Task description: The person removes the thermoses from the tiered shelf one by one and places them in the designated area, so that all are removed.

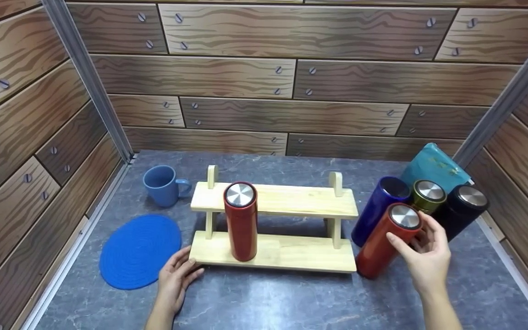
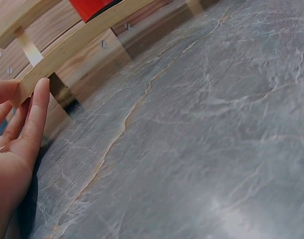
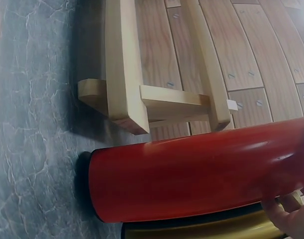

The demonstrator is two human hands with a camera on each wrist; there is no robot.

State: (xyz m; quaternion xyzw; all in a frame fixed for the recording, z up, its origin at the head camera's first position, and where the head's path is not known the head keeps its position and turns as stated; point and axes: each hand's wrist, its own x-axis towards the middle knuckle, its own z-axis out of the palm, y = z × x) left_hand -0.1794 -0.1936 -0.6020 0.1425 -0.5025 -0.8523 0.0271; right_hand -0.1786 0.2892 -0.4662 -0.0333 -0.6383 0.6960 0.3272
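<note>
A light wooden two-tier rack (image 1: 300, 256) stands on the table, with a red thermos flask (image 1: 242, 224) upright on its lower board. My left hand (image 1: 174, 277) holds that board's front left corner; in the left wrist view, fingers (image 2: 36, 112) lie on either side of the board end. Beside the rack's right end, my right hand (image 1: 426, 256) grips an orange-red thermos flask (image 1: 381, 250) just below its steel lid. This flask leans slightly in the head view, its base close to the table. The right wrist view shows the flask's side (image 3: 191, 174) large, alongside the rack's end.
Behind the gripped flask stand a blue flask (image 1: 378, 211), a green-gold flask (image 1: 429, 195) and a black flask (image 1: 465, 206). A teal pouch (image 1: 436, 167) lies behind these. At left are a blue mug (image 1: 161, 188) and a round blue placemat (image 1: 140, 252). Wood-patterned walls enclose the table.
</note>
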